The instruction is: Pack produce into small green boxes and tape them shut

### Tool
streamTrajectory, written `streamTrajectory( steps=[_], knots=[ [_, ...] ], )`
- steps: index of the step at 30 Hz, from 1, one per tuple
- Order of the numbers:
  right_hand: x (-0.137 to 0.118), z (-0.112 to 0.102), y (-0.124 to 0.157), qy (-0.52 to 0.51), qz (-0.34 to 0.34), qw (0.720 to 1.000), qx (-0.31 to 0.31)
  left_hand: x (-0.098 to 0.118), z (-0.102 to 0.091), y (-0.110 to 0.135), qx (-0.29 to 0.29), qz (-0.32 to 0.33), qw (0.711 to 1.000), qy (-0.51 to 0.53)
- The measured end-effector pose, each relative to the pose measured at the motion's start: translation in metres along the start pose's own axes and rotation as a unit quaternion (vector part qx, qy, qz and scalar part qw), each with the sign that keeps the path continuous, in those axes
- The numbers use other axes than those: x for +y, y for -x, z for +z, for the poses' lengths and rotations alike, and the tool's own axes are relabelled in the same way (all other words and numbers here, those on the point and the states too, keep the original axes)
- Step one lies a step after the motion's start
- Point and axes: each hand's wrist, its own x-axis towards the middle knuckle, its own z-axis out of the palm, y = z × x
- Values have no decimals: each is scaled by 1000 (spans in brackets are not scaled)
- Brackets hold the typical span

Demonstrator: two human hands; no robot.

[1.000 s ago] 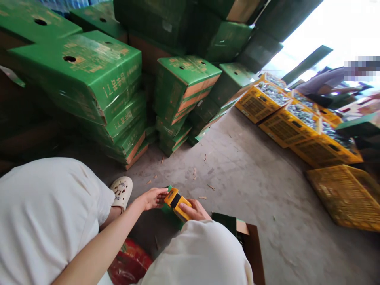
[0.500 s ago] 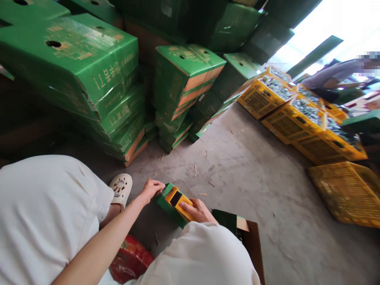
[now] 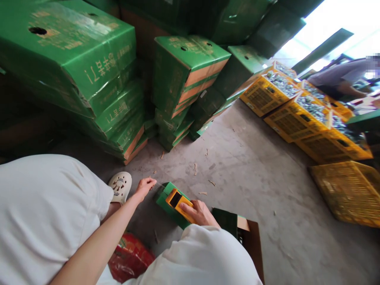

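Note:
My left hand [image 3: 146, 186] is pinched closed on a thin, clear strip that looks like tape. The strip faintly spans the gap to a small green box [image 3: 165, 201] on the floor. My right hand [image 3: 202, 213] wraps round a yellow handheld tool [image 3: 187, 210] with a black panel on its upper face; its exact kind does not show. This tool lies against the top of the green box, whose near end is hidden by my knee. Right of it stands an open green carton [image 3: 225, 221], partly covered by my leg.
Stacked green cartons [image 3: 97, 75] rise at the left and centre. Yellow crates [image 3: 297, 113] filled with small packets line the right, with another yellow crate [image 3: 344, 194] tilted nearby. A person [image 3: 341, 77] bends behind them. A red bag [image 3: 130, 257] lies between my legs.
My left hand has drawn back to the left, away from the green box, and the thin strip now shows between them. My right hand and the yellow tool have barely moved.

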Motion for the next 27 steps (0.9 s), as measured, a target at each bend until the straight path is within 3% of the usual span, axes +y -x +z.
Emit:
streamTrajectory(
  steps=[10, 14, 16, 19, 23, 25, 27],
  knots=[
    [2, 1, -5, -19, 21, 999, -17, -41, 38, 7, 9, 21, 997, -76],
    [4, 2, -4, -20, 31, 999, -20, -46, 34, 7, 68, 42, 987, -137],
    [3, 2, -3, -25, 29, 999, -19, -46, 32, 9, 72, 57, 983, -158],
    [4, 3, -2, -11, 23, 1000, -5, -41, 37, 15, 17, 84, 985, -149],
    [6, 3, -2, -11, 12, 1000, -3, -28, 48, 15, -145, 42, 972, -182],
    [5, 2, 1, -24, 10, 1000, -6, -22, 48, 12, -167, 3, 964, -208],
    [4, 1, 4, -36, 10, 999, -7, -17, 42, 10, -148, -3, 965, -216]
  ],
)
